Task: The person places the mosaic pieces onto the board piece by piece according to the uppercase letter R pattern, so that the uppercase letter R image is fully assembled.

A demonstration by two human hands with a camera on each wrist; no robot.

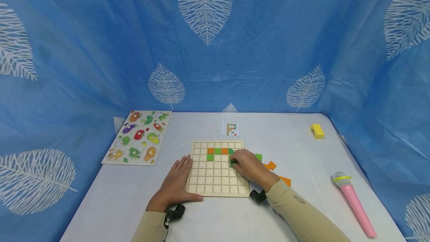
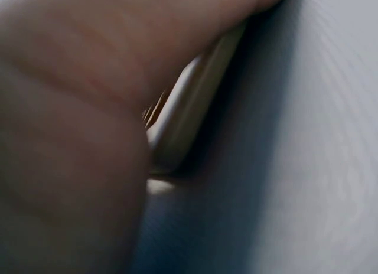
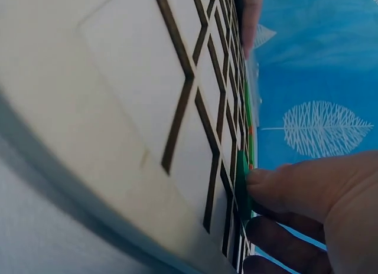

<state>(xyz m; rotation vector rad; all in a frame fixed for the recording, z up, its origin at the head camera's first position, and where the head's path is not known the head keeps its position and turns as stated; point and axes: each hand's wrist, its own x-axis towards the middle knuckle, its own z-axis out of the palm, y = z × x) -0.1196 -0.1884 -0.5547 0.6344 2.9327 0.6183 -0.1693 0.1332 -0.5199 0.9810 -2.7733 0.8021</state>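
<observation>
A wooden grid board (image 1: 218, 180) lies flat on the white table. Along its upper rows sit an orange tile (image 1: 210, 151), a green tile (image 1: 217, 151), another orange tile (image 1: 224, 151), and a dark green corner-cut tile (image 1: 231, 151); a second green tile (image 1: 210, 157) lies one row lower. My left hand (image 1: 178, 182) rests at the board's left edge, fingers straight and thumb by the near edge. Over the right columns, my right hand (image 1: 250, 165) pinches a dark green tile (image 3: 242, 185), low against the grid. Its fingers partly hide the cells there.
Loose orange tiles (image 1: 272, 165) and a green tile (image 1: 258, 157) lie right of the board. Behind it is a small pattern card (image 1: 230, 129). A vegetable puzzle board (image 1: 137, 137) is at left; a yellow block (image 1: 317, 131) and pink microphone (image 1: 357, 208) at right.
</observation>
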